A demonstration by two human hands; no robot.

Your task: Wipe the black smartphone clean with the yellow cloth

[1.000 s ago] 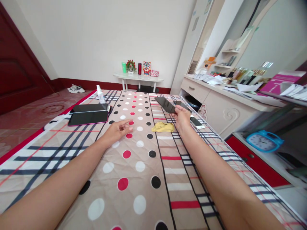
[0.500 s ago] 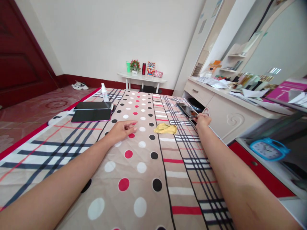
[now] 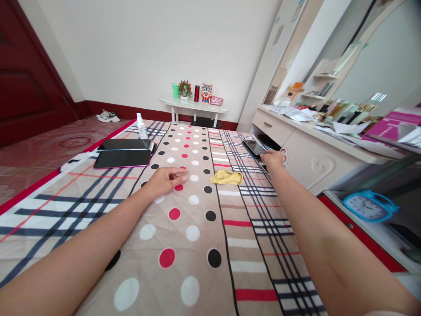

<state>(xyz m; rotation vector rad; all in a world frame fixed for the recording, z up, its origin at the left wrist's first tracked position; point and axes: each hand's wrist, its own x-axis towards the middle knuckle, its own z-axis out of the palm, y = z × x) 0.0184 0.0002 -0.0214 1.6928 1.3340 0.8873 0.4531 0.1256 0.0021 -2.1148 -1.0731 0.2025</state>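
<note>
My left hand rests on the dotted part of the bedspread, fingers loosely bent and apart, with nothing in it. At the bed's right edge, my right hand reaches out and grips the near end of a dark-framed tablet. The tablet lies over other flat dark things there, partly hidden by the hand. A crumpled yellow cloth lies between my hands. Beyond my left hand are a black-screened tablet with a pink edge and another dark tablet behind it. A white spray bottle stands just past them.
Along the right side runs a cream dresser with bottles and papers on top. A blue alarm clock stands on a low cabinet nearer me. A white side table with ornaments is against the far wall.
My right hand has shifted slightly left with the end of the tablet, whose screen now looks brighter. The left hand stays on the bedspread. The view has shifted a little.
</note>
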